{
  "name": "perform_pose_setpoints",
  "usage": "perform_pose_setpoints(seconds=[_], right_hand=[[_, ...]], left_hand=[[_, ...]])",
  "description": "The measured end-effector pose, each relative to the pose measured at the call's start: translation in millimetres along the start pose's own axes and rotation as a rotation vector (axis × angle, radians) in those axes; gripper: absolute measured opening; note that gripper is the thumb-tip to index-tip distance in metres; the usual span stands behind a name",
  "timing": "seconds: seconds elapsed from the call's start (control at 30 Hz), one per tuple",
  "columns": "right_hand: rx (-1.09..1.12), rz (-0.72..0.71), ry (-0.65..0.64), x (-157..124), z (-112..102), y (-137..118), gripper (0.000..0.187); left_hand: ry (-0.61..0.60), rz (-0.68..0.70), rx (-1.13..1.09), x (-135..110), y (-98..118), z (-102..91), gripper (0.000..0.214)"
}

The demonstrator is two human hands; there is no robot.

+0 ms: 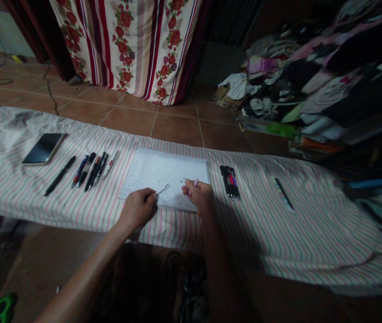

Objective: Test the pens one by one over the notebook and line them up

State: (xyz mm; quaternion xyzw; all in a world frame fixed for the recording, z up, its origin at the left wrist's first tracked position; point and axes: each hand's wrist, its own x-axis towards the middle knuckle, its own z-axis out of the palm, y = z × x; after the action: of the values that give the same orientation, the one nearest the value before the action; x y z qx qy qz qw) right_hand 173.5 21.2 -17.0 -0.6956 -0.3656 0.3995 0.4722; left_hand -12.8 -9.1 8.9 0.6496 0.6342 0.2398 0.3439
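Observation:
A spiral notebook [164,172] lies open on a striped cloth [278,233] spread over a low surface. My left hand [139,208] rests at the notebook's near edge, fingers closed on a thin white pen [162,189] that points up and right. My right hand [198,193] sits beside it on the page, pinching a small pale piece, perhaps a pen cap [195,182]. The two hands are a few centimetres apart.
Several pens [91,170] lie in a row left of the notebook, with a phone [43,148] farther left. A second bunch of pens [230,181] and one lone pen [283,194] lie to the right. A flowered curtain [133,45] hangs beyond; piled clothes [312,76] fill the right.

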Motion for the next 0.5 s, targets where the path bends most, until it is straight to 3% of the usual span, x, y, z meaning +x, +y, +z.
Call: perform_pose_setpoints(seconds=[0.2, 0.37, 0.43, 0.5], right_hand=[[-0.002, -0.033, 0.031, -5, -7, -6, 0.019], [0.144, 0.043, -0.301, -24, 2, -19, 0.025], [0.195, 0.044, -0.319, -29, 8, -21, 0.026], [0.230, 0.048, -0.252, -29, 10, -22, 0.026]], left_hand=[[-0.018, 0.015, -0.025, 0, 4, 3.9, 0.027], [-0.024, 0.041, -0.057, -2, 12, 10.8, 0.027], [-0.041, 0.053, -0.078, -3, 14, 14.6, 0.028], [-0.038, 0.051, -0.121, -3, 14, 17.2, 0.029]])
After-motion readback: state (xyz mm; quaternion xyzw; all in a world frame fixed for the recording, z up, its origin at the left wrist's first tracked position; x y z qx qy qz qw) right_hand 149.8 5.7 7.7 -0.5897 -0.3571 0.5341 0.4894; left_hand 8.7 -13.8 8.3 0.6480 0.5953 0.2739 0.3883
